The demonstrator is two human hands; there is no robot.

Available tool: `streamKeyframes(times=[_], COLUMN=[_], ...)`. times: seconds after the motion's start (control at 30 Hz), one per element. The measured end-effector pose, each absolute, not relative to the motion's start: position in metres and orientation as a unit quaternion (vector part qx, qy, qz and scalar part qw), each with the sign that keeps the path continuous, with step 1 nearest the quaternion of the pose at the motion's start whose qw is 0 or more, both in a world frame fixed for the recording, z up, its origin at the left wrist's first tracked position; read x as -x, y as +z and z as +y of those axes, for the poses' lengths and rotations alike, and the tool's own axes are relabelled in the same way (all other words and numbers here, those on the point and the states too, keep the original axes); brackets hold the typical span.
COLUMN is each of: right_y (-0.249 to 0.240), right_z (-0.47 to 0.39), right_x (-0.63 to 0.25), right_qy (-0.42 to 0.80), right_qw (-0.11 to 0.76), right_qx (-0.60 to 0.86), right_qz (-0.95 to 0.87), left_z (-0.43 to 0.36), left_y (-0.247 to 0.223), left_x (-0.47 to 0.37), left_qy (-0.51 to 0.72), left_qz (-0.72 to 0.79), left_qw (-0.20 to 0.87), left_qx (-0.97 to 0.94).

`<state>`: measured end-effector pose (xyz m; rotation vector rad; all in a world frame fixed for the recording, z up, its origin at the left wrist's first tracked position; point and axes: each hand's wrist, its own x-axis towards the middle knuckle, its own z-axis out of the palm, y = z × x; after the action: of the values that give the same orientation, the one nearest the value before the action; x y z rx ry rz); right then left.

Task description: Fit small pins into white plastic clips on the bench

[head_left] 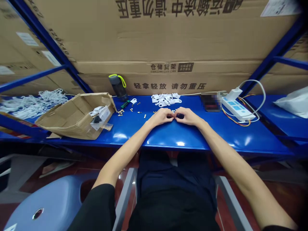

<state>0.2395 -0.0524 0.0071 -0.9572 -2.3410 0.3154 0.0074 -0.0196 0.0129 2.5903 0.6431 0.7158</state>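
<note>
My left hand (163,116) and my right hand (186,116) meet over the blue tabletop (178,134), thumbs and fingertips pinched together. Whatever sits between the fingertips is too small and covered to make out. Just beyond the hands lies a pile of white plastic pieces (166,99) with holes in them. Small white bits peek out right behind the fingers. To the left, several tiny white and brass-coloured parts (120,112) are scattered on the table. A green-handled screwdriver (125,104) rests close to them, beside a single white piece (133,101).
An open cardboard box (74,118) stands at left, with white cords (36,102) behind it. A dark bottle (118,87) leans near the back. On the right are a dark, partly blurred object (210,102), a power strip (237,107) with cables and a white bag (295,102). Blue posts frame both sides.
</note>
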Motion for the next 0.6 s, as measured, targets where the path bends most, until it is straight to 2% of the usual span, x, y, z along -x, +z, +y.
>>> streamKeyframes(times=[0.6], right_y=[0.0073], right_z=[-0.0594], right_x=[-0.2340], right_qy=[0.134], right_qw=[0.282], right_qx=[0.331], right_qz=[-0.890], left_z=[-0.0206], left_y=[0.0152], left_x=[-0.0015], left_qy=[0.253], left_qz=[0.217], left_qw=[0.253], left_qx=[-0.908])
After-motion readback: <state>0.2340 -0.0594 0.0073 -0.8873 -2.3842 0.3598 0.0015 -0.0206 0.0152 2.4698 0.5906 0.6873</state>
